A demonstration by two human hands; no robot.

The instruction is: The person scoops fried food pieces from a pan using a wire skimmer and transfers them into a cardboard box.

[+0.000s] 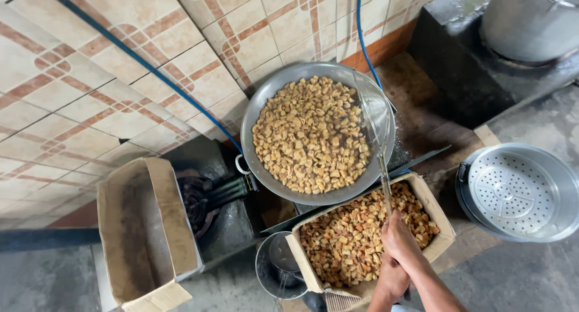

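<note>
Long-handled wire skimmer (375,116): thin metal shaft, wide round mesh head, tilted steeply, head resting over the right side of the wok w/ handle end down by the box. Wok (318,140): big round grey metal pan, full of small golden-brown fried cubes. Cardboard box (369,235): open-topped, just below the wok, holding darker brown fried cubes approx. to the brim.

The left hand (391,280) lies mostly hidden under the right hand (399,238); the top edge cuts the steel pot (531,19).
</note>
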